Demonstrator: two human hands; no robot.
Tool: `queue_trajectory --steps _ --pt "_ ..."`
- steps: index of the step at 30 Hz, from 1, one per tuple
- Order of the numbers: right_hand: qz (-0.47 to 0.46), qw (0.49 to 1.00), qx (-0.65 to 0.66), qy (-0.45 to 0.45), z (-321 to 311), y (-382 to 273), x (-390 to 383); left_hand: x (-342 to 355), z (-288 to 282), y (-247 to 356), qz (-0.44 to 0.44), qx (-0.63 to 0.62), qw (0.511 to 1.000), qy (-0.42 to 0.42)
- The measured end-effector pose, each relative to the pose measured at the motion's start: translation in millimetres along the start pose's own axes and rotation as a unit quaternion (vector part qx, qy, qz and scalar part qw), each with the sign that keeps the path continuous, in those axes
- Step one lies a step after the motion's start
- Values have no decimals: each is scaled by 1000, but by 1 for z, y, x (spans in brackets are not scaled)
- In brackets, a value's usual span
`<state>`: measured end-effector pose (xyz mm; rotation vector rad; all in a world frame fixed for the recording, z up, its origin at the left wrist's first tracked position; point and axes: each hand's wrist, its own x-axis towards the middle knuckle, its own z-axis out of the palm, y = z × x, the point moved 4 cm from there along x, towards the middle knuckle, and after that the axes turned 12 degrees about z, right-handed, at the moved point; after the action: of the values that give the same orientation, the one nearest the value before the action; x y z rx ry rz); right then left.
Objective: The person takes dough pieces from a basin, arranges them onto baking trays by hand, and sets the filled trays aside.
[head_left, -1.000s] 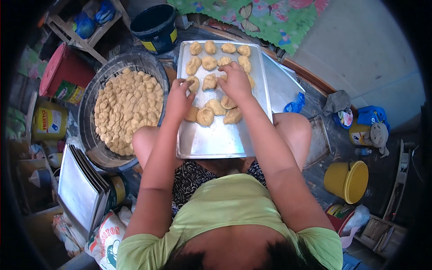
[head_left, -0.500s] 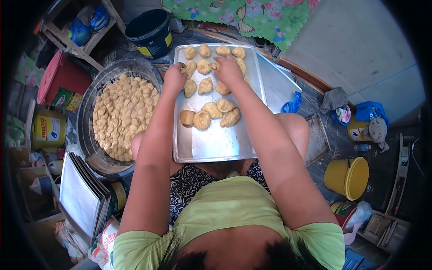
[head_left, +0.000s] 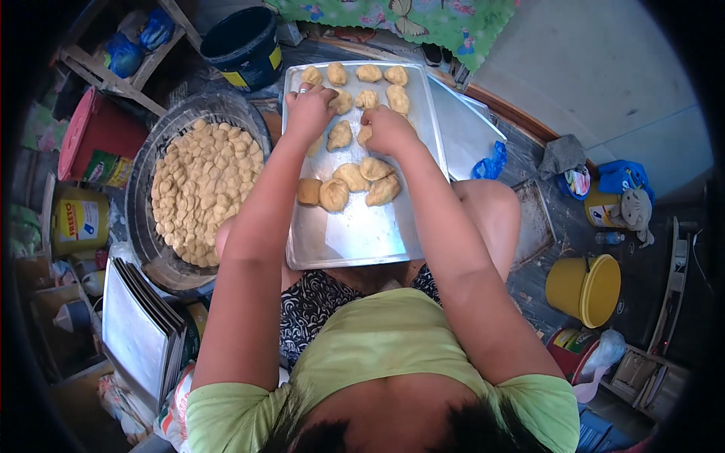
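A metal baking tray (head_left: 340,249) rests across my lap, carrying rows of tan dough pieces (head_left: 367,99) with a tighter cluster of lumps (head_left: 351,177) nearer to me. At the tray's upper left, my left hand (head_left: 311,113) curls its fingers over a dough ball (head_left: 342,103); the palm hides what lies beneath. Its thumb side touches that ball. My right hand (head_left: 389,130) is closed at the tray's middle right, its fingertips pinching another dough lump (head_left: 364,136) against the metal. Part of that lump is covered by the fingers.
Left of the tray stands a wide dark basin (head_left: 140,189) filled with many small dough pieces (head_left: 204,189). Stacked trays (head_left: 136,332) lean at lower left. A black bucket (head_left: 242,45) stands behind, a red bucket (head_left: 113,136) far left, and a yellow bucket (head_left: 581,291) to the right.
My left hand has shifted right, over the second dough row. My right hand has dropped from the second row to a lump in the third. The view has tilted slightly.
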<state>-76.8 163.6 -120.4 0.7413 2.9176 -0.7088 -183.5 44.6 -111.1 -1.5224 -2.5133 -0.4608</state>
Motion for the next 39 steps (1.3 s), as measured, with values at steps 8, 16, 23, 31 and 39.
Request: queue_trajectory --steps 8,16,23,31,39 --pt "-2 997 51 64 -11 8 -30 -46 -9 36 -13 18 1000 -21" --pt "-42 994 100 -27 5 31 -73 -69 -18 56 -25 8 998 48" --pt "83 983 120 113 0 56 -83 -129 -25 76 -66 -139 987 -48" --pt "-111 989 34 93 25 -11 -86 -123 -6 47 -179 -248 944 126" --pt "-45 976 18 214 1 6 -111 -126 -6 54 -120 -304 945 34"
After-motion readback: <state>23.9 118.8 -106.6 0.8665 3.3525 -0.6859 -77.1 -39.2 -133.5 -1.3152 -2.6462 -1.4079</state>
